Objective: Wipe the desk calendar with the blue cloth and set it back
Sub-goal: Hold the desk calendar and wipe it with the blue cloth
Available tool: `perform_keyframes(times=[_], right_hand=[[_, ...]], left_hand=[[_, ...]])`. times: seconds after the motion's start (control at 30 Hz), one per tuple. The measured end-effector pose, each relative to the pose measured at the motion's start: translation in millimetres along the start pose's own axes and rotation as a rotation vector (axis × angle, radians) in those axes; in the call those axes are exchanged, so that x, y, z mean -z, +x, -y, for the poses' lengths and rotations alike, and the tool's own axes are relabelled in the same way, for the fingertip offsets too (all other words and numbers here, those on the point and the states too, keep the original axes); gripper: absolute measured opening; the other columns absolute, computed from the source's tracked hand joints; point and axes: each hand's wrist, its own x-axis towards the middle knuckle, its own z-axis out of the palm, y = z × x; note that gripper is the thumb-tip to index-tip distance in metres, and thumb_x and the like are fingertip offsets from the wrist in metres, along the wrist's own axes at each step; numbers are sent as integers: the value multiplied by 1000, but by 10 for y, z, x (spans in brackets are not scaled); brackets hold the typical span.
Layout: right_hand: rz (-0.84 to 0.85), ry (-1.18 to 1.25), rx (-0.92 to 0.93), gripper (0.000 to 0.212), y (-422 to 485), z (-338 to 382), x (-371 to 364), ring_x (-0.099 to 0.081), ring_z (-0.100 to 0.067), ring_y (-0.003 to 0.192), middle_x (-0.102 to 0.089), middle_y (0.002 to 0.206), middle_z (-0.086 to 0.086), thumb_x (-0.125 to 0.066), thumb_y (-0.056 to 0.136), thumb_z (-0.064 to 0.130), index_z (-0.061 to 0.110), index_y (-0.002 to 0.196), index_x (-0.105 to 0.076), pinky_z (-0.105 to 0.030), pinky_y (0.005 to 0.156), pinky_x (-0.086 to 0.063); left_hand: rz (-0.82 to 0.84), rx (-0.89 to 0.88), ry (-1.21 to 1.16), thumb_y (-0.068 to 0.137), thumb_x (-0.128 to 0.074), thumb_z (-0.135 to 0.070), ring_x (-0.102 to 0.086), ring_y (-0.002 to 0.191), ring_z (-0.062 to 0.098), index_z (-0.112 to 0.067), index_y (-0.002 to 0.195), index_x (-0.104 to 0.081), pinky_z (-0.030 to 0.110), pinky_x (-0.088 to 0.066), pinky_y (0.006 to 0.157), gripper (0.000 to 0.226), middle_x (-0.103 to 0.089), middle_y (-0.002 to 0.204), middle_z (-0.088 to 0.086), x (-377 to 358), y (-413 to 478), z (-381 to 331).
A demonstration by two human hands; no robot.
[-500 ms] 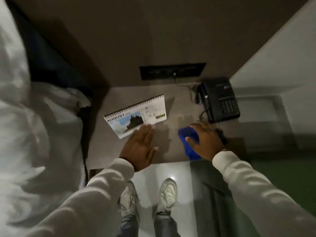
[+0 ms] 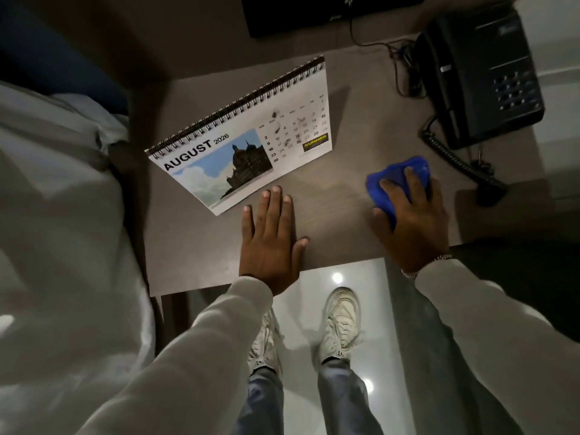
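While crumpled blue cloth (image 2: 396, 180) fills right hand (image 2: 411, 221), spiral-bound calendar (image 2: 248, 136) stands.

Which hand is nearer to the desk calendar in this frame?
Left. The left hand lies flat on the desk just in front of the desk calendar, its fingertips close to the lower edge. The right hand rests on the blue cloth, off to the calendar's right.

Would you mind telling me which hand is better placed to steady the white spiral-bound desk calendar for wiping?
Probably the left hand: it lies flat and empty on the brown desk, fingertips just short of the calendar. The right hand is farther away, resting on the crumpled blue cloth.
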Motion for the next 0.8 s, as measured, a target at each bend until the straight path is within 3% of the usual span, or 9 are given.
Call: perform_keyframes(times=[0.07, 0.17, 0.23, 0.3, 0.37, 0.47, 0.57, 0.7, 0.8], right_hand=[[52, 18, -29, 48, 41, 16, 36, -38, -62, 129, -45, 148, -28, -51, 91, 34, 10, 132, -56, -70, 95, -42], [122, 18, -55, 44, 128, 73, 116, -46, -62, 118, -49, 142, -30, -62, 85, 21, 6, 126, -58, -66, 89, -49], [153, 100, -101, 49, 133, 149, 224, -53, -57, 114, -53, 140, -25, -48, 83, 31, 8, 125, -60, -61, 91, -51], [118, 237, -137, 57, 94, 268, 329, -59, -49, 114, -59, 136, -20, -35, 80, 33, 11, 126, -61, -55, 94, -51], [51, 392, -213, 47, 0, 475, 459, -64, -46, 109, -66, 126, -23, -45, 84, 22, 7, 125, -62, -52, 98, -51], [-93, 560, -215, 41, -196, 860, 517, -66, -38, 109, -69, 121, -22, -58, 86, 14, 3, 126, -61, -29, 101, -44], [-104, 742, -201, 44, -297, 1204, 430, -58, -24, 122, -62, 134, -14, -53, 93, 21, 10, 135, -54, -9, 105, -31], [-214, 866, -233, 47, -296, 1632, 114, -56, -28, 128, -59, 139, -15, -49, 96, 32, 12, 139, -50, -40, 110, -44], [-329, 950, -265, 48, -260, 1905, -120, -61, -27, 123, -60, 138, -16, -50, 96, 32, 10, 138, -51, -44, 105, -50]], left_hand=[[40, -4, -28, 94, -37, -46, -5, 151, 31, -7, 151, -17, 56, -5, 119, 73, -9, 162, 15, 61, -6, 10], [108, -39, -90, 93, -33, -46, 0, 151, 30, -7, 152, -13, 55, -10, 119, 73, -6, 163, 14, 295, -61, 37], [116, -94, -116, 93, -31, -47, 1, 151, 28, -7, 152, -13, 52, -11, 120, 73, -6, 163, 13, 571, -132, 45], [106, -169, -142, 94, -30, -45, 1, 151, 26, -7, 152, -14, 50, -12, 121, 71, -9, 162, 12, 898, -177, 83], [69, -258, -141, 95, -31, -41, -4, 151, 29, -7, 151, -18, 51, -14, 120, 67, -13, 162, 13, 1234, -179, 165], [-52, -330, -130, 95, -36, -34, -11, 150, 33, -3, 149, -24, 52, -15, 119, 64, -19, 160, 17, 1668, -111, 328], [-128, -390, -39, 94, -36, -36, -8, 150, 34, -4, 150, -18, 51, -9, 121, 67, -14, 160, 18, 1932, 99, 491], [-45, -443, 105, 93, -28, -53, 2, 150, 33, -3, 152, -8, 50, -5, 121, 80, -2, 162, 19, 2051, 556, 717], [28, -566, 186, 92, -24, -57, 6, 151, 29, -3, 152, -4, 43, -2, 121, 83, 2, 163, 16, 2096, 880, 805]])
